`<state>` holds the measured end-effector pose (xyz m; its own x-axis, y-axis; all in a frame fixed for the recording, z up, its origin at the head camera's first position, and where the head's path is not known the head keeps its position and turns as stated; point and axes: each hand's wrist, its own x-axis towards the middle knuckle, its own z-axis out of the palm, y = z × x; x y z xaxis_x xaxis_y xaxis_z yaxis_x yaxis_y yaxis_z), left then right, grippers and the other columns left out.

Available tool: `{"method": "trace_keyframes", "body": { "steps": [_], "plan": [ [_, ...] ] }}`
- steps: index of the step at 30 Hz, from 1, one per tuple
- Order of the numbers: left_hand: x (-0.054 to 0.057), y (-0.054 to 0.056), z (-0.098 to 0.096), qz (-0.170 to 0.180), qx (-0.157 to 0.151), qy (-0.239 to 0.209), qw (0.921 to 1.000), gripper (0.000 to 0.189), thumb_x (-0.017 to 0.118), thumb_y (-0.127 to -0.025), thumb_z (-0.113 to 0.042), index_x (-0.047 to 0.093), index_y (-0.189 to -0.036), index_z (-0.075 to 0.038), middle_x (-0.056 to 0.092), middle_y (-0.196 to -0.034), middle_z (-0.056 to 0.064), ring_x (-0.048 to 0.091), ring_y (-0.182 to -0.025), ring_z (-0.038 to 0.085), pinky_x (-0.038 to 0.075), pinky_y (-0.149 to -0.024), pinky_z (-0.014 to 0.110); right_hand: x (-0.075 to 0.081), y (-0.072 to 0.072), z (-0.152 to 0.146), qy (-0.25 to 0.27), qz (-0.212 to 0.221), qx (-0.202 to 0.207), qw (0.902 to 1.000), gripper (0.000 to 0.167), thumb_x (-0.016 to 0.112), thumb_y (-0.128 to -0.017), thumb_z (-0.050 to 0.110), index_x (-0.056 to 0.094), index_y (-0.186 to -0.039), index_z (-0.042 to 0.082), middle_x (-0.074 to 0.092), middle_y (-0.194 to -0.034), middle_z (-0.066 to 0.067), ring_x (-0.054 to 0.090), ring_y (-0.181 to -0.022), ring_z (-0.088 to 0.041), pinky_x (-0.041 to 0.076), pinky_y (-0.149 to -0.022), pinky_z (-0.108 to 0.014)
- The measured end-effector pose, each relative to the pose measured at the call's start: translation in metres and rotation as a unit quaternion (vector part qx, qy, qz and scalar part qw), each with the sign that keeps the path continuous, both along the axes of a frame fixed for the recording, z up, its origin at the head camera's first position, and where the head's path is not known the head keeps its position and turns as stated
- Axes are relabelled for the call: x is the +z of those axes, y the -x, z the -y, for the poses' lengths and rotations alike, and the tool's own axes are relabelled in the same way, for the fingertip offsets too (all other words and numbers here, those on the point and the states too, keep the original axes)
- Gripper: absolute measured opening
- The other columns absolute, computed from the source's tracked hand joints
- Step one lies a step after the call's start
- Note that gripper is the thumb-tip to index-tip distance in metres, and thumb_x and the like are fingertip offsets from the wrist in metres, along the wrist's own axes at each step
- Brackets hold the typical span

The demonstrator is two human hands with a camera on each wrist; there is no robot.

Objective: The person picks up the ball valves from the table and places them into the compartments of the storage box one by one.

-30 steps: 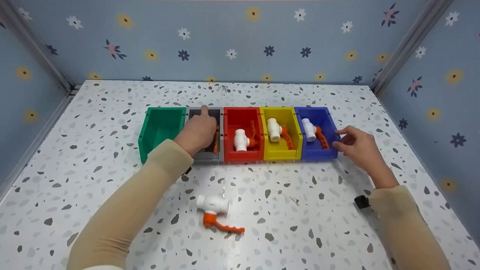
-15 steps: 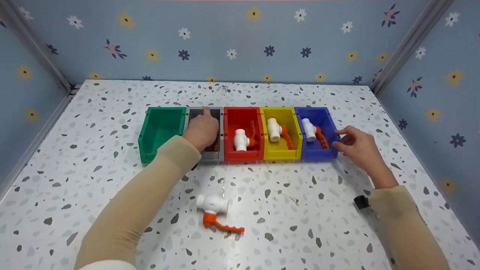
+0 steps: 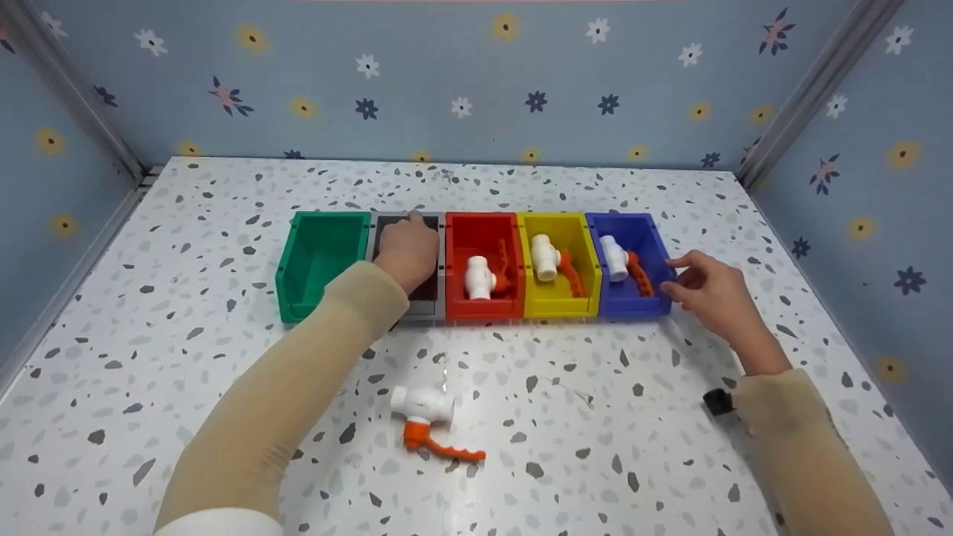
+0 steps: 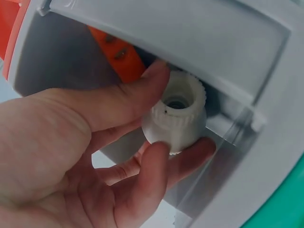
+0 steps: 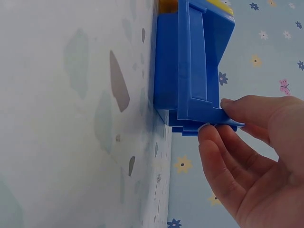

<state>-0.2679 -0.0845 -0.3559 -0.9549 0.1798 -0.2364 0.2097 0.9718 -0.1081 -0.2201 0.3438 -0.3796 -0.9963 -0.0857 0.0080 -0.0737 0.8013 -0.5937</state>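
My left hand (image 3: pixel 409 253) reaches into the grey bin (image 3: pixel 423 307), covering most of its inside in the head view. In the left wrist view, the fingers and thumb of that hand (image 4: pixel 114 147) grip a white ball valve (image 4: pixel 176 126), whose open threaded end faces the camera; its orange handle (image 4: pixel 116 54) shows behind the thumb. At the row's right end, my right hand (image 3: pixel 715 294) pinches the side wall of the blue bin (image 3: pixel 633 307) between thumb and fingers. The right wrist view shows this hand (image 5: pixel 256 156) at the blue rim (image 5: pixel 202 114).
Left of the grey bin stands a green bin (image 3: pixel 324 260). Red (image 3: pixel 484 309) and yellow (image 3: pixel 560 307) bins each hold a white valve with an orange handle, as does the blue one. Another such valve (image 3: pixel 423 406) lies on the speckled table (image 3: pixel 595 461) in front.
My left hand has shifted right and slightly down within the grey bin, and the orange handle there has gone out of sight in the head view. My right hand stays at the blue bin.
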Motion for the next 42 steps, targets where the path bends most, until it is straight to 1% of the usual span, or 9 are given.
{"method": "trace_keyframes", "body": {
  "steps": [5,10,16,18,21,26,30,34,42],
  "plan": [
    [0.0,-0.001,0.002,-0.009,-0.004,0.011,0.9999,0.034,0.055,-0.101,-0.011,0.061,-0.131,0.005,0.051,-0.137,0.03,0.065,-0.102,0.037,0.053,-0.09,0.048,0.0,0.0,0.0,-0.001,0.001,0.003,1.0,0.04,0.069,-0.096,0.027,0.058,-0.13,0.008,0.065,-0.101,-0.014,0.062,-0.081,-0.027,0.052,-0.066,-0.025],
    [0.005,-0.007,0.005,-0.019,-0.018,0.013,0.9996,0.033,0.055,-0.102,-0.015,0.064,-0.126,0.005,0.059,-0.125,0.028,0.065,-0.096,0.035,0.054,-0.088,0.047,0.0,0.0,0.0,-0.002,0.003,0.005,1.0,0.04,0.069,-0.096,0.026,0.058,-0.13,0.007,0.065,-0.101,-0.015,0.062,-0.081,-0.027,0.053,-0.065,-0.025],
    [0.014,-0.011,0.006,-0.016,-0.029,0.014,0.9994,0.025,0.06,-0.099,-0.017,0.071,-0.11,0.001,0.067,-0.09,0.017,0.064,-0.084,0.03,0.056,-0.081,0.043,0.0,-0.001,0.001,-0.006,-0.001,0.0,1.0,0.04,0.069,-0.096,0.026,0.059,-0.13,0.008,0.065,-0.1,-0.014,0.062,-0.078,-0.026,0.052,-0.064,-0.026],
    [0.017,-0.011,0.007,-0.014,-0.032,0.008,0.9993,0.022,0.06,-0.098,-0.017,0.072,-0.105,0.0,0.067,-0.085,0.014,0.064,-0.083,0.029,0.056,-0.08,0.044,0.0,-0.001,0.001,-0.008,-0.002,-0.002,1.0,0.041,0.07,-0.095,0.026,0.059,-0.13,0.008,0.065,-0.099,-0.014,0.062,-0.078,-0.025,0.052,-0.064,-0.026],
    [0.02,-0.013,0.01,-0.01,-0.039,-0.009,0.9991,0.022,0.063,-0.096,-0.019,0.072,-0.104,0.0,0.068,-0.087,0.014,0.063,-0.083,0.03,0.056,-0.081,0.045,-0.001,0.0,0.002,-0.006,0.001,-0.005,1.0,0.04,0.07,-0.095,0.025,0.059,-0.13,0.008,0.064,-0.102,-0.014,0.062,-0.081,-0.025,0.053,-0.065,-0.025],
    [0.023,-0.021,0.021,-0.007,-0.042,-0.053,0.9977,0.028,0.069,-0.092,-0.02,0.068,-0.114,-0.002,0.068,-0.097,0.015,0.06,-0.085,0.032,0.055,-0.078,0.047,0.0,0.001,0.0,0.015,0.016,-0.003,0.9998,0.043,0.071,-0.095,0.026,0.058,-0.132,0.007,0.064,-0.111,-0.017,0.062,-0.093,-0.028,0.055,-0.067,-0.023],
    [0.022,-0.032,0.033,-0.003,-0.03,-0.116,0.9928,0.035,0.07,-0.093,-0.023,0.065,-0.123,-0.006,0.067,-0.109,0.014,0.059,-0.093,0.031,0.053,-0.081,0.048,0.002,0.001,0.0,0.022,0.03,-0.004,0.9993,0.045,0.072,-0.094,0.025,0.058,-0.132,0.005,0.066,-0.113,-0.019,0.063,-0.096,-0.029,0.055,-0.069,-0.023],
    [0.019,-0.047,0.044,0.003,-0.031,-0.177,0.9836,0.038,0.072,-0.093,-0.027,0.065,-0.125,-0.01,0.066,-0.113,0.011,0.058,-0.098,0.028,0.052,-0.083,0.047,0.002,0.0,0.001,0.013,0.04,-0.007,0.9991,0.044,0.073,-0.093,0.021,0.059,-0.131,0.004,0.067,-0.11,-0.02,0.065,-0.091,-0.03,0.055,-0.068,-0.024],
    [0.018,-0.084,0.062,-0.033,-0.086,-0.248,0.9643,0.026,0.072,-0.093,-0.022,0.069,-0.117,-0.013,0.068,-0.11,0.006,0.061,-0.096,0.023,0.051,-0.083,0.043,0.007,0.002,0.005,-0.004,0.034,-0.004,0.9994,0.043,0.073,-0.093,0.017,0.06,-0.131,0.002,0.069,-0.106,-0.02,0.068,-0.086,-0.03,0.055,-0.066,-0.025]
  ]
}}
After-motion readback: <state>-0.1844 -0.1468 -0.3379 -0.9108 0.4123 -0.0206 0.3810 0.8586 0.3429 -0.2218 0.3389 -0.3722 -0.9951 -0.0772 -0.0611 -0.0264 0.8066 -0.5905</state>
